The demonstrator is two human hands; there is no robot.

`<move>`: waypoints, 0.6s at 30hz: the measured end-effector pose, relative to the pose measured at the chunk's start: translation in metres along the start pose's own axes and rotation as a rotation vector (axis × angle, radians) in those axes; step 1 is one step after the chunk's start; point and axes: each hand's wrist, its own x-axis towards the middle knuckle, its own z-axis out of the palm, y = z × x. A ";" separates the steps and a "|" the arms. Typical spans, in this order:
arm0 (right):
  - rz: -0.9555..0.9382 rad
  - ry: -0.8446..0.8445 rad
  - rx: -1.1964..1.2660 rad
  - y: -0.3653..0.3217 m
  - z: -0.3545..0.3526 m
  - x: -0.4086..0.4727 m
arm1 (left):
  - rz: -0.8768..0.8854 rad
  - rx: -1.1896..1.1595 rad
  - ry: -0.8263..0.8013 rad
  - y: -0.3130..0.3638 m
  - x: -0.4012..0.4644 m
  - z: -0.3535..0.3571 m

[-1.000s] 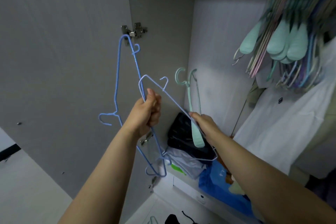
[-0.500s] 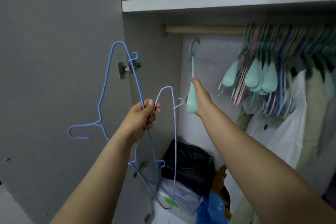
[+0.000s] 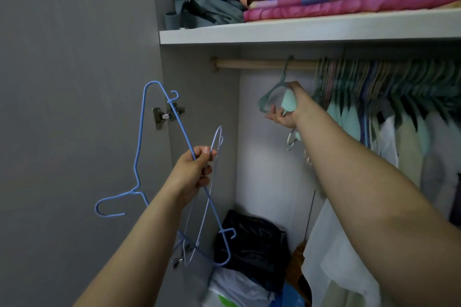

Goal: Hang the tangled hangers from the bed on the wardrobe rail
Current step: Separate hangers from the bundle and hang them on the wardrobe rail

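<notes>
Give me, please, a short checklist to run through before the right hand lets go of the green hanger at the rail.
1. Green hanger hook over the wooden rail: cannot tell; the hook reaches the rail but is blurred.
2. Right hand has hold of it: ok, fingers around its padded end.
3. Free rail space at that spot: ok, bare wood left of the hung hangers.
4. Left hand grips the blue wire hanger: ok.
5. Pale wire hanger untangled from the blue one: cannot tell; both pass through the same grip.
</notes>
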 end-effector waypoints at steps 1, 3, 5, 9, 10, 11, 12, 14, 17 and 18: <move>-0.010 -0.003 0.002 0.001 -0.005 -0.001 | -0.001 -0.008 0.008 -0.002 0.001 0.001; -0.071 0.038 0.052 0.004 -0.011 -0.002 | 0.003 -0.040 0.013 -0.005 0.002 0.003; -0.156 0.117 0.142 0.008 -0.016 -0.008 | 0.009 -0.076 0.003 -0.008 0.002 0.005; -0.225 0.098 0.259 0.020 -0.026 -0.014 | 0.031 -0.117 -0.019 -0.010 0.000 0.005; -0.198 0.060 0.257 0.029 -0.030 -0.010 | 0.035 -0.126 -0.023 -0.010 0.000 0.004; -0.159 0.034 0.233 0.043 -0.034 -0.008 | 0.036 -0.133 -0.027 -0.010 -0.001 0.003; -0.111 0.002 0.191 0.061 -0.039 -0.006 | 0.036 -0.137 -0.028 -0.011 -0.001 0.003; -0.029 -0.070 -0.009 0.108 -0.048 -0.013 | 0.028 -0.149 -0.023 -0.013 -0.003 0.003; -0.082 -0.124 -0.514 0.181 -0.063 -0.031 | 0.010 -0.190 -0.019 -0.016 -0.005 0.001; -0.166 -0.142 -0.654 0.198 -0.070 -0.032 | -0.002 -0.205 -0.022 -0.017 -0.006 0.000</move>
